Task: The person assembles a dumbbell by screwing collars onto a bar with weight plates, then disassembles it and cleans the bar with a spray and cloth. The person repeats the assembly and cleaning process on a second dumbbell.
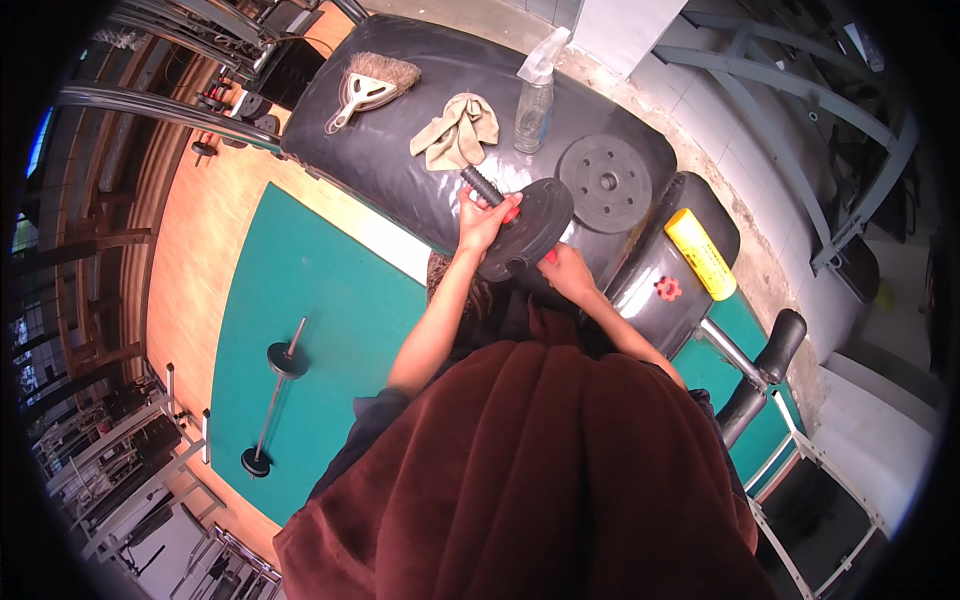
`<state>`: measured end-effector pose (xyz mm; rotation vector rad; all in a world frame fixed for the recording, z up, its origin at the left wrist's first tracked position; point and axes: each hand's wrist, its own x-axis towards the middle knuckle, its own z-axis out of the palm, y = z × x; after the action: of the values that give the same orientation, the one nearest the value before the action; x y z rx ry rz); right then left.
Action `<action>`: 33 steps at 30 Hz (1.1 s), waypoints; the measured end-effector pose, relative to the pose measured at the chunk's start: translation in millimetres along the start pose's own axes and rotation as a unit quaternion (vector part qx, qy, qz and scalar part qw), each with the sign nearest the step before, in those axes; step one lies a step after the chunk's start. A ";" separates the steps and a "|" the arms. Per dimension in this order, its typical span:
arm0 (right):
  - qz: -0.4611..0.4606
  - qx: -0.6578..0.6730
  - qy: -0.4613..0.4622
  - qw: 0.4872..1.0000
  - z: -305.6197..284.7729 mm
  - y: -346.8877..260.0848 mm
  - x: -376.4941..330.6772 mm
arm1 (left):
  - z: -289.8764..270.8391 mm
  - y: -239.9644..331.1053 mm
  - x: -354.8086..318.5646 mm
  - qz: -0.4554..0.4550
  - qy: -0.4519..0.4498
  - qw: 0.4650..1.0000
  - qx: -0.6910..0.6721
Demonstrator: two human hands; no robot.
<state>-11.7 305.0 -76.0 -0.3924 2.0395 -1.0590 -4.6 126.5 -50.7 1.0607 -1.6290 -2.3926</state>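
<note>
- Fingers of left hand (483,222) are wrapping around black dumbbell handle (482,186), just above the plate.
- Right hand (566,270) is gripping lower edge of black weight plate (530,225), fingers curled on it.
- Plate is sitting tilted on handle, over black padded bench (400,170).
- Second plate (604,183), spray bottle (535,95), rag (457,131), brush (370,88) are lying on bench.
</note>
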 end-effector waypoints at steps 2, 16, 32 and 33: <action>-0.079 -0.234 0.154 0.957 -0.2 -7.3 -5.8 | 7.1 0.4 -1.0 0.001 0.035 0.999 0.006; -0.024 0.019 -0.087 0.996 -24.8 -35.0 -6.0 | -15.7 3.5 4.8 -0.053 -0.036 0.998 -0.004; 0.143 0.348 -0.220 0.900 -40.1 -39.2 -25.5 | -21.0 -21.0 -6.8 -0.117 -0.178 0.972 -0.094; 0.130 0.311 -0.193 0.921 -42.5 -38.5 -31.0 | -14.0 -21.6 -9.3 -0.118 -0.178 0.971 -0.109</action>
<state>-27.4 323.0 -15.3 0.0096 1.2758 -1.2723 17.2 128.6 -67.0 0.8703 -1.3387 -2.9807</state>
